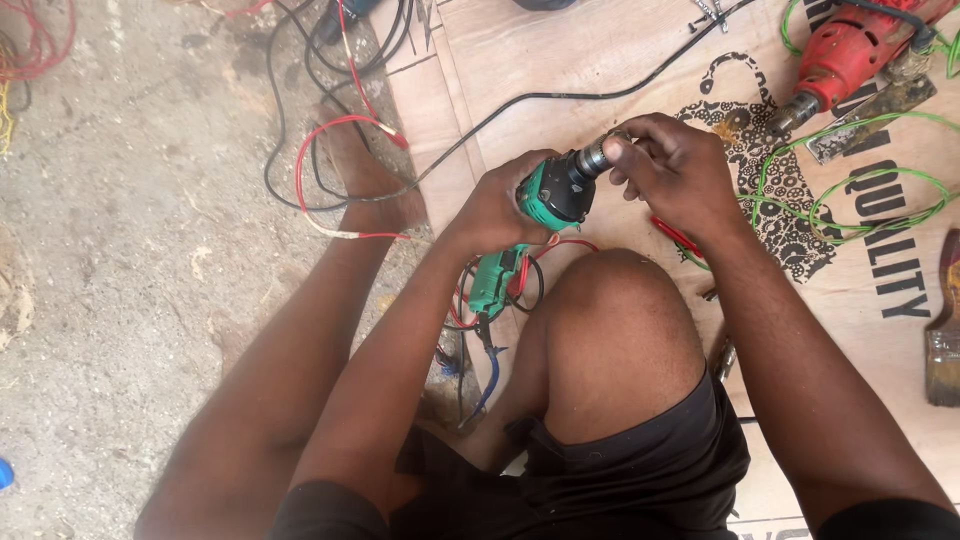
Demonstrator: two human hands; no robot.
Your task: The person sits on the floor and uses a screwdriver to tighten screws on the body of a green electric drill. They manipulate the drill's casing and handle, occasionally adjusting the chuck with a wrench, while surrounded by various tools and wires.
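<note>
left hand: wrapped around the body of the green drill, fingers curled tight on it
right hand: fingertips pinched on the drill chuck, at the drill's far-right end
green drill: held above the raised knee, centre of view; handle points down, loose red and black wires hang at its base
board: plywood sheet under the hands, printed with black lettering
red drill: far right, lying on the board
green wire: looped on the board, right of the right hand
paintbrush: right edge, near
floor cables: red and black, far left of the board
</note>
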